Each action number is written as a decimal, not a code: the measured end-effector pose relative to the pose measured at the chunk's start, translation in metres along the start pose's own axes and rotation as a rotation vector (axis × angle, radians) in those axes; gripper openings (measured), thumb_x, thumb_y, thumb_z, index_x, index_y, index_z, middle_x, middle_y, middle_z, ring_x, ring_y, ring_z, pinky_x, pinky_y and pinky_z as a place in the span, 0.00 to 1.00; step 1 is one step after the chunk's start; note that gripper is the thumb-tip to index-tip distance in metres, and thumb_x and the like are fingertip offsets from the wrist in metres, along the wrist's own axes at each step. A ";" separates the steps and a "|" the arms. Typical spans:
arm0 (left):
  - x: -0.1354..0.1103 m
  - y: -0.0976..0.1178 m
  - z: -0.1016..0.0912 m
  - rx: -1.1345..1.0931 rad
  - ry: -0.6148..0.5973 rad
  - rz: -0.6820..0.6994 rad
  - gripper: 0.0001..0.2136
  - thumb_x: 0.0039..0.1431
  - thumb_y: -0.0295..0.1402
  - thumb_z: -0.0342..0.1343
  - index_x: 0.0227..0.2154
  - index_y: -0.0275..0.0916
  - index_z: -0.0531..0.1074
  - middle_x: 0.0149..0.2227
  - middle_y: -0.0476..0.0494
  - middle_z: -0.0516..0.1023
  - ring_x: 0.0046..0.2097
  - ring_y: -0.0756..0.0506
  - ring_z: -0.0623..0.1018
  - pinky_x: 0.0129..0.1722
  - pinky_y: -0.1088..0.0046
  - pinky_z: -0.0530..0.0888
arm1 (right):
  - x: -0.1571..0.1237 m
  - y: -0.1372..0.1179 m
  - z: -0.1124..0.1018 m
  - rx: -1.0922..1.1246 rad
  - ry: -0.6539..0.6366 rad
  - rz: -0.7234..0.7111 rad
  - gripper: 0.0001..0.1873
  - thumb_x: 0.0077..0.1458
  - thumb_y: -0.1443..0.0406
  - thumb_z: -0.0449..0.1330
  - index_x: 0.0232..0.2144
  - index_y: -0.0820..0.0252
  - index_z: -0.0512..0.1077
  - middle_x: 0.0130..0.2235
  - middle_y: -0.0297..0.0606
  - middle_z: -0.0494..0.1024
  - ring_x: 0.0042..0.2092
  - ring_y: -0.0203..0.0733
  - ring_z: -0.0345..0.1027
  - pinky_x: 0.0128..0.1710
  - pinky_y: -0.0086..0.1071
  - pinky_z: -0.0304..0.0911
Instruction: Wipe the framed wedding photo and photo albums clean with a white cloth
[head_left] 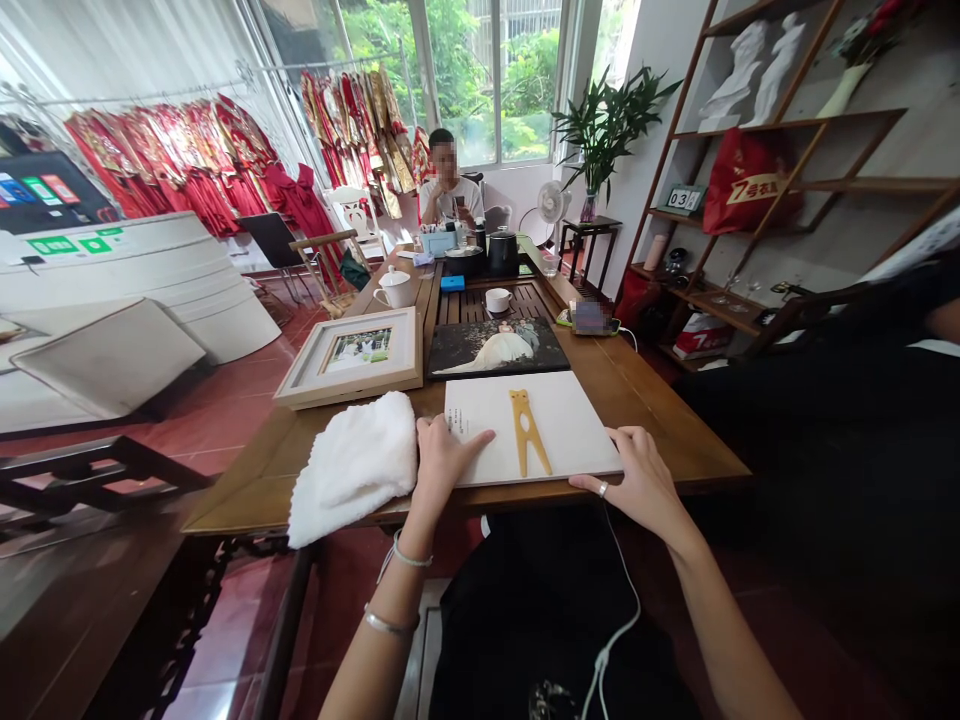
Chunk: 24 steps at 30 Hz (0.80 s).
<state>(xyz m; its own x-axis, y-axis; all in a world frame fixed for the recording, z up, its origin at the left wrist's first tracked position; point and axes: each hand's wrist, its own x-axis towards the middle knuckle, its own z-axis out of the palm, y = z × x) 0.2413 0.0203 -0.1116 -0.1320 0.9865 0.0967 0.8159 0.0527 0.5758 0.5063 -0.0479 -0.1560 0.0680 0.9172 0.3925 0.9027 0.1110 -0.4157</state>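
A white, flat book-like panel with small dark print on its left side lies at the table's near edge. My left hand holds its left edge, thumb stretched across the top face. At the opposite edge, my right hand grips the near right corner, with the thumb along the front side. A yellow, cat-headed, two-legged piece rests on the panel between my hands. Touching or close beside my left hand is a crumpled white fluffy cloth. Just behind the panel lies a dark photo panel showing a white gown.
A framed photo lies at the left on the wooden table. Farther back stand a lidded white cup, a small cup and a black pot. A person sits at the far end; another in dark clothing is at right.
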 end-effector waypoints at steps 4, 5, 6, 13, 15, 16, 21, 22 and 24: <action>-0.001 0.002 0.001 0.016 -0.020 -0.012 0.28 0.43 0.53 0.63 0.37 0.32 0.70 0.40 0.36 0.69 0.48 0.34 0.69 0.49 0.61 0.67 | 0.001 0.001 0.000 0.017 -0.012 0.000 0.37 0.44 0.41 0.61 0.49 0.57 0.64 0.45 0.46 0.66 0.48 0.57 0.64 0.42 0.47 0.66; -0.001 0.002 0.000 0.017 -0.023 -0.016 0.28 0.43 0.53 0.63 0.37 0.32 0.70 0.40 0.35 0.68 0.49 0.34 0.68 0.49 0.61 0.67 | 0.001 0.001 0.000 0.022 -0.015 0.000 0.37 0.44 0.41 0.61 0.49 0.57 0.64 0.45 0.46 0.66 0.48 0.57 0.64 0.42 0.47 0.66; -0.002 0.003 0.000 0.019 -0.025 -0.020 0.28 0.43 0.52 0.63 0.38 0.32 0.69 0.41 0.35 0.68 0.50 0.33 0.68 0.50 0.61 0.66 | 0.001 0.002 0.000 0.029 -0.017 -0.002 0.36 0.44 0.42 0.61 0.49 0.57 0.64 0.44 0.46 0.66 0.48 0.57 0.64 0.43 0.47 0.66; -0.004 0.003 0.006 0.073 0.001 -0.023 0.26 0.46 0.50 0.63 0.38 0.31 0.69 0.41 0.36 0.66 0.50 0.33 0.67 0.51 0.58 0.66 | 0.018 0.016 -0.013 0.190 -0.157 0.004 0.24 0.51 0.46 0.58 0.43 0.55 0.70 0.41 0.41 0.70 0.41 0.48 0.69 0.40 0.40 0.68; -0.009 0.003 0.011 0.065 0.061 0.002 0.27 0.46 0.48 0.63 0.41 0.30 0.68 0.42 0.35 0.65 0.50 0.33 0.67 0.52 0.55 0.66 | 0.038 0.023 -0.017 0.204 -0.259 0.026 0.20 0.53 0.47 0.55 0.34 0.55 0.72 0.35 0.39 0.72 0.34 0.43 0.69 0.34 0.37 0.66; -0.012 0.004 0.012 0.048 0.105 0.039 0.27 0.47 0.46 0.64 0.44 0.29 0.68 0.44 0.34 0.65 0.51 0.33 0.67 0.52 0.54 0.66 | 0.051 0.026 -0.018 0.199 -0.296 0.028 0.19 0.54 0.47 0.54 0.32 0.56 0.72 0.33 0.38 0.73 0.31 0.41 0.68 0.32 0.36 0.64; -0.040 -0.003 -0.011 -0.111 0.338 0.367 0.18 0.60 0.35 0.52 0.52 0.36 0.67 0.49 0.35 0.66 0.52 0.38 0.69 0.54 0.58 0.67 | 0.112 0.037 0.002 0.290 -0.213 -0.033 0.14 0.56 0.57 0.54 0.41 0.57 0.70 0.30 0.37 0.77 0.31 0.41 0.68 0.33 0.35 0.63; -0.045 -0.010 -0.021 -0.114 0.382 0.379 0.16 0.61 0.35 0.49 0.50 0.37 0.68 0.49 0.36 0.67 0.52 0.39 0.70 0.54 0.59 0.67 | 0.119 0.038 0.009 0.295 -0.182 -0.063 0.13 0.55 0.59 0.54 0.42 0.57 0.70 0.30 0.37 0.76 0.30 0.41 0.68 0.33 0.35 0.63; -0.049 -0.029 -0.044 -0.045 0.496 0.303 0.16 0.62 0.38 0.47 0.47 0.36 0.71 0.48 0.35 0.69 0.53 0.38 0.70 0.56 0.58 0.66 | 0.127 0.039 0.023 0.319 -0.103 -0.083 0.13 0.54 0.60 0.55 0.41 0.58 0.70 0.31 0.37 0.76 0.30 0.40 0.67 0.34 0.35 0.64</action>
<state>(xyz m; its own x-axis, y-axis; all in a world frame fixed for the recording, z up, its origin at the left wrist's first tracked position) 0.1994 -0.0366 -0.0979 -0.1531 0.7652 0.6253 0.8350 -0.2382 0.4960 0.5408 0.0815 -0.1413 -0.0582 0.9320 0.3578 0.7240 0.2862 -0.6277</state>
